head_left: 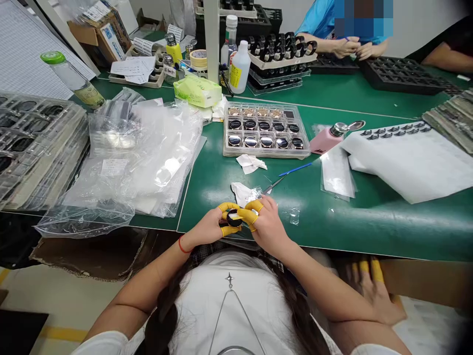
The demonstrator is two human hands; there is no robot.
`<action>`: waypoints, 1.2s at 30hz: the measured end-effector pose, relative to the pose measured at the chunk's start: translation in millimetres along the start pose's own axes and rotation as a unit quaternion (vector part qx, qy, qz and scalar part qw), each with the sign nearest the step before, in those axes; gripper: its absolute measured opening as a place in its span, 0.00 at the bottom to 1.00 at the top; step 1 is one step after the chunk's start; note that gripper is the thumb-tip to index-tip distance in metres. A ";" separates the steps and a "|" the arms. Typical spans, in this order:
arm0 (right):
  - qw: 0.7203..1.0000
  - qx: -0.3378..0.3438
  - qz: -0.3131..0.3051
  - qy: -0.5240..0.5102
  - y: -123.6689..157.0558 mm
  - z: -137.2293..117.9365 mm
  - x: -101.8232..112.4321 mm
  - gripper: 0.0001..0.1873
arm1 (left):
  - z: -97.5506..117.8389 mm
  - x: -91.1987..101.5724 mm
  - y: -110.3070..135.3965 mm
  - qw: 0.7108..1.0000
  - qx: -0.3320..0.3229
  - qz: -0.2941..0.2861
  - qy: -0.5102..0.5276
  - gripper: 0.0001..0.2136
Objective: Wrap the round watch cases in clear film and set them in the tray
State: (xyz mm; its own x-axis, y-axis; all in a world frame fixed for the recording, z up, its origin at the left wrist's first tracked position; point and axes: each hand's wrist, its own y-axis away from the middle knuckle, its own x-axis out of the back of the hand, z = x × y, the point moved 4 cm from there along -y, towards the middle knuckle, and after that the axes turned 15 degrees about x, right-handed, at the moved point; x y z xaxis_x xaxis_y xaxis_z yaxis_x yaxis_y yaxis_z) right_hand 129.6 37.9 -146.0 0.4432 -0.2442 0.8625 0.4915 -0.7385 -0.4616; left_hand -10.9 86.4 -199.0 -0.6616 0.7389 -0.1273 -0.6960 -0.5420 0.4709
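Observation:
Just over the table's front edge, my left hand (211,226) grips a round black watch face (234,218) between thumb and fingers that wear yellow finger cots. My right hand (269,223), also in yellow cots, has its fingertips pinched together against that watch face. A small pale strip (235,215) shows at those fingertips; whether they hold it is unclear. Beyond the right hand a thin grey pointed tool (275,184) sticks out; its near end is hidden. Crumpled white tissue (242,194) lies just past the fingers.
A clear tray (266,152) holds several round watch parts. A blue stick (295,169) and pink pump bottle (325,142) are to its right, white sheets (414,167) farther right. Plastic bags (148,162) cover the left. A co-worker's hands (356,49) are opposite; another person's hand (373,286) is lower right.

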 end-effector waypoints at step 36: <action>0.997 -0.032 0.064 0.024 10.2 -22.9 -10.8 0.09 | 1.6 -2.1 2.7 0.992 -0.017 0.074 -0.103 0.21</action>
State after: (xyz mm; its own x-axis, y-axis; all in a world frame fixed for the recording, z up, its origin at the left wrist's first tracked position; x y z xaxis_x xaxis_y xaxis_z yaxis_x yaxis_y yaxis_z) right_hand 112.6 18.7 -155.3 0.4627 -0.3677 0.8067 0.3831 -0.7376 -0.5560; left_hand -11.0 84.0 -196.1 -0.6889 0.7144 0.1229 -0.6071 -0.6612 0.4406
